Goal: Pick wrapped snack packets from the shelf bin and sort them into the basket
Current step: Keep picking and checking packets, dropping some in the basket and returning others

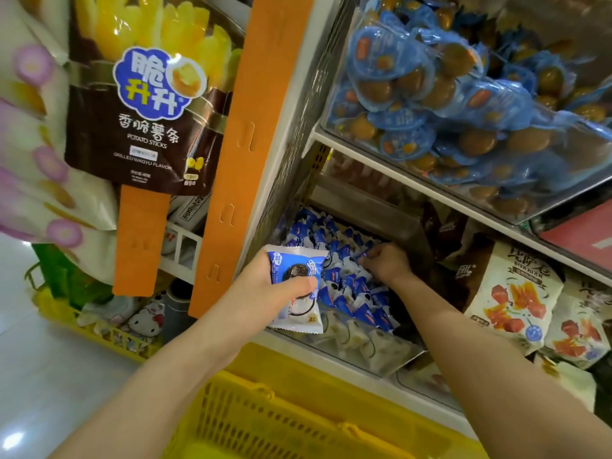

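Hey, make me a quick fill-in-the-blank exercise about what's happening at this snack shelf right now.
1. The left hand holds one packet with a white and ____ wrapper.
2. The basket under both arms is ____.
3. The right hand reaches into the shelf bin, to the ____ of the potato sticks bag.
Missing words: blue; yellow; right.

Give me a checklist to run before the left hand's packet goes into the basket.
1. Grip: left hand holds the packet, thumb across its front: ok.
2. Target: basket sits below both hands, open on top: ok.
3. Drop path from packet to basket looks free: ok.
4. Room in basket: cannot tell, its inside is mostly out of view.
5. Whether right hand has hold of anything in the bin: cannot tell, its fingers curl among the wrappers there.
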`<state>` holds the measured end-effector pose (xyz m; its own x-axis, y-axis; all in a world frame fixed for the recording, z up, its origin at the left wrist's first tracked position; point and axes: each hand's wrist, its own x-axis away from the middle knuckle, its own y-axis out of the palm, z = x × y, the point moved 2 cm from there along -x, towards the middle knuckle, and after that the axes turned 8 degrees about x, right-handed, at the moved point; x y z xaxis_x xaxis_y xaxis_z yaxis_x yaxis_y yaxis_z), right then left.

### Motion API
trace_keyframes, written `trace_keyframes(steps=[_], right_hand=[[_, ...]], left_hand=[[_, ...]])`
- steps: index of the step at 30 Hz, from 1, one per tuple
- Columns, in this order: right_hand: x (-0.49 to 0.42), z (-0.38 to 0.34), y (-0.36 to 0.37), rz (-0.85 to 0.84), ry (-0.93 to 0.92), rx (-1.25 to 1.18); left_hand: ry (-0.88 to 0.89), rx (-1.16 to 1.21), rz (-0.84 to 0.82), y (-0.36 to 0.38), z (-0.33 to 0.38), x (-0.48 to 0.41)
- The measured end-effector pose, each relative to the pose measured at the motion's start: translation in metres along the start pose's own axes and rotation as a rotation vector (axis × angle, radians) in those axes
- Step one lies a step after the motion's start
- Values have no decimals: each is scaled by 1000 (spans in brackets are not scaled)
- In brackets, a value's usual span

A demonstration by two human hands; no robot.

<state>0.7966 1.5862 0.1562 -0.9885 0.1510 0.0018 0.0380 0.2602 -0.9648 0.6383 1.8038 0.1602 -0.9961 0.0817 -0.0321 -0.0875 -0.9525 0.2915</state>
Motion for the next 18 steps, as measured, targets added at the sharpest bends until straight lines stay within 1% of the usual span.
trace_keyframes(steps=[6,9,11,14,15,18], right_hand=[[-6,5,16,-44,30,-56],[2,2,13,1,-8,-149],[20,-5,7,78,-93,-242],[61,-19,-4,214,-315,-331],[77,-23,-6,236,-377,-353],[122,-35,-8,176,-495,-435]], left_hand=[[23,15,6,-7,-5,8],[19,3,18,-9,-8,11],[28,-6,29,-8,-9,13],[45,-31,54,-4,-14,16],[38,-39,67,-3,-16,17],[-9,-43,85,0,-23,18]])
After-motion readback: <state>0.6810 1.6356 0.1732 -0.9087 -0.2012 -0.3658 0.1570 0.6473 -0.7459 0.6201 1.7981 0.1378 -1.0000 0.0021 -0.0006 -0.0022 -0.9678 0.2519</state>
